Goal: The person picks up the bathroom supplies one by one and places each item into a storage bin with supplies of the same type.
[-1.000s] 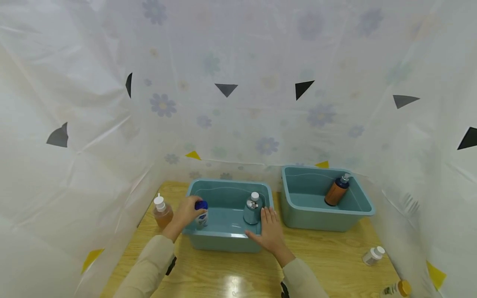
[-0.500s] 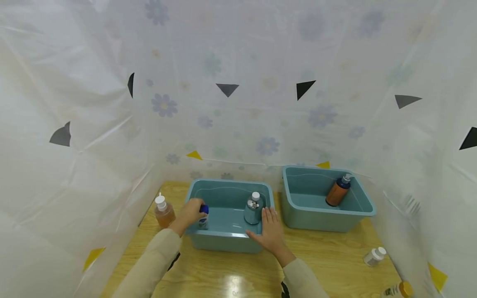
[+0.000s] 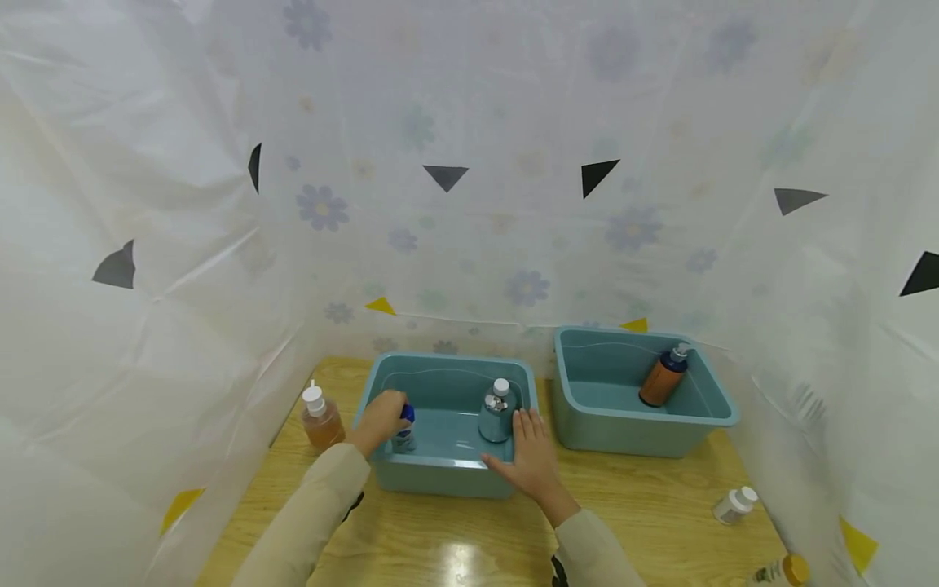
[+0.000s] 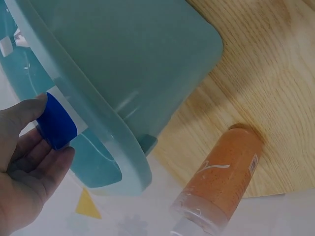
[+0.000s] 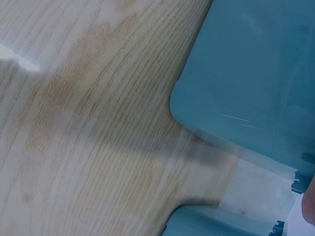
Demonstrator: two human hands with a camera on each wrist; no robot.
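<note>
one left hand (image 3: 381, 419) pinches a blue-capped white bottle (image 3: 404, 439) inside a rectangular teal plastic bin (image 3: 442, 479); the straight-fingered right hand (image 3: 534, 460) touches its rim.

The yellow-brown counter (image 3: 623, 505) shows wood grain and a glossy surface. Both blue-green rectangular tubs (image 3: 440, 479) are of smooth plastic with soft shine. The blue cylindrical plastic cap (image 4: 58, 120) looks smooth and matt. The white flower-printed sheet (image 3: 499, 106) is wrinkled, shiny plastic; the beige sleeves (image 3: 304, 509) look like matt cloth.
</note>
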